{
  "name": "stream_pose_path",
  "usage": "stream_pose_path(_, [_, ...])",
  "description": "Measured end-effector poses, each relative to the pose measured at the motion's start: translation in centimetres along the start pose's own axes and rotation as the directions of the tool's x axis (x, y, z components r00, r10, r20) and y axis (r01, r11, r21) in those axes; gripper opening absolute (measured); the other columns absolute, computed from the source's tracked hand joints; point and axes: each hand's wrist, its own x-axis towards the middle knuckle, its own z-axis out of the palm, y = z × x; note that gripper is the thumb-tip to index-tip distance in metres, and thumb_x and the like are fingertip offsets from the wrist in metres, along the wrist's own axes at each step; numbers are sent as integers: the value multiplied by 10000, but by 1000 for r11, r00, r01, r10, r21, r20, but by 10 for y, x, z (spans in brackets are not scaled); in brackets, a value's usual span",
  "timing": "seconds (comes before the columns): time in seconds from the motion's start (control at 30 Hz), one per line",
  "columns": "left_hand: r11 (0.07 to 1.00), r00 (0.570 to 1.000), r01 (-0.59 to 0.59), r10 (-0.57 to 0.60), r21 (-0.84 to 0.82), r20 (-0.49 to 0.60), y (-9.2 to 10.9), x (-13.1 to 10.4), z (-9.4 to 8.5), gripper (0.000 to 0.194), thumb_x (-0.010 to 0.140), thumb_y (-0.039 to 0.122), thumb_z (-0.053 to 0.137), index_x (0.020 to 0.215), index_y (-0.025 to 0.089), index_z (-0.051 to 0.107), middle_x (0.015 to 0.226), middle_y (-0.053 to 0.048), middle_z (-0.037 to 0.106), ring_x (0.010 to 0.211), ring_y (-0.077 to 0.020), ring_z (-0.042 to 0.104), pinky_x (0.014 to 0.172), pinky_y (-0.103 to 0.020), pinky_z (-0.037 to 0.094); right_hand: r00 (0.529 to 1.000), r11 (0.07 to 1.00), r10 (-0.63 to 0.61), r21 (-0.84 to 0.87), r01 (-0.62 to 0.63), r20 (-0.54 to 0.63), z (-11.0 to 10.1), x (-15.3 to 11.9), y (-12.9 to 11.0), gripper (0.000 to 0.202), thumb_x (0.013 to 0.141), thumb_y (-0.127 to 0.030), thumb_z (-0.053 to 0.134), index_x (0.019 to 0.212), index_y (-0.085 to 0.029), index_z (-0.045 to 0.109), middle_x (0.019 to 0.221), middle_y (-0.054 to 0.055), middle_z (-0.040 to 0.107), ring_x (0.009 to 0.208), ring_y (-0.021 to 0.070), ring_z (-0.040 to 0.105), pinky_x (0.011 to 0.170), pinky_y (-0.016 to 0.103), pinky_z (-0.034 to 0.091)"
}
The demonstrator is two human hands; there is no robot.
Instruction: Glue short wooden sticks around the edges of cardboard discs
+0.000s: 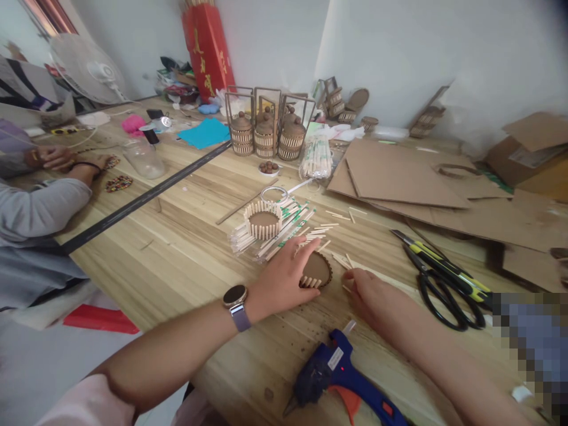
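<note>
My left hand [288, 275], a watch on its wrist, curves around the left side of a round brown base [317, 269], with thumb and fingers on its rim. A short row of small wooden sticks stands along the base's near edge. Just right of it, my right hand [361, 290] is closed in a pinch on a small wooden stick [347, 288]. Behind, a finished ring of upright sticks on a brown base [263, 221] rests on wrapped sticks [248, 239]. Loose short sticks [326, 228] lie beyond the base.
A blue glue gun [346, 370] lies at the near edge, scissors [444, 296] and a yellow cutter [448, 266] at right. Cardboard sheets [408, 177], small lidded baskets [265, 133] and a bowl of brown beads [268, 168] are farther back. Another person's hands [66, 160] rest at left.
</note>
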Motion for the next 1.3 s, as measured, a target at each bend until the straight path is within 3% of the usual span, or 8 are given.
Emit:
stream_pose_path(0.1, [1000,1000,-2,2,-11,0,0,0,0,948,689,192,785,1453,294,233,1408,-126,377,1350,-322,354,1115,-534,325,999,999,-36,7,36,11,-6,-1,-2,289,814,-71,433,1026,-147,614,983,142,691,783,221,694,693,310,485])
stream_pose_path(0.3, [1000,1000,-4,4,14,4,1,0,-1,954,687,198,795,1450,293,230,1393,-128,384,1341,-312,367,1110,-520,343,992,993,-116,32,114,53,-14,2,-4,200,837,-104,416,782,-193,586,808,69,626,670,184,644,636,288,479])
stream_pose_path(0.5, [1000,1000,-6,6,21,4,0,-1,-1,939,687,204,793,1449,263,248,1399,-131,381,1337,-309,374,1108,-503,356,971,972,-229,72,224,69,-19,-3,1,251,763,-10,420,860,-218,522,882,63,628,859,201,605,744,291,454])
stream_pose_path(0.67, [1000,1000,-8,8,26,3,0,-1,0,932,695,207,784,1449,278,241,1400,-128,384,1343,-309,368,1113,-516,346,969,982,-189,37,185,159,-23,-4,6,216,746,-17,419,793,-220,478,783,55,636,704,191,598,613,277,425])
stream_pose_path(0.8, [1000,1000,-9,9,27,6,-1,0,0,937,688,204,790,1447,258,243,1407,-141,380,1346,-315,359,1119,-515,337,970,985,-175,29,173,171,-18,-4,9,175,802,-72,410,845,-204,516,778,64,660,704,198,620,631,292,444])
stream_pose_path(1.0, [999,1000,-3,2,40,13,1,0,-1,925,691,210,792,1440,248,251,1398,-142,378,1339,-302,370,1109,-497,355,973,977,-205,78,197,107,-27,-4,5,225,913,-200,332,913,-194,557,910,109,665,806,210,652,705,317,481])
stream_pose_path(1.17, [999,1000,-13,13,41,7,1,0,-1,939,683,204,801,1438,255,245,1386,-130,387,1324,-297,383,1102,-485,366,978,924,-202,324,205,-43,-35,-5,-14,153,913,-273,413,854,-235,549,747,17,647,661,176,609,597,287,458])
stream_pose_path(1.3, [999,1000,-24,24,40,3,-1,-1,0,958,689,215,803,1447,274,219,1389,-126,383,1333,-303,370,1093,-495,370,987,883,-142,442,158,-70,-29,-4,-29,143,906,-290,442,859,-239,568,745,1,672,658,166,619,603,281,466])
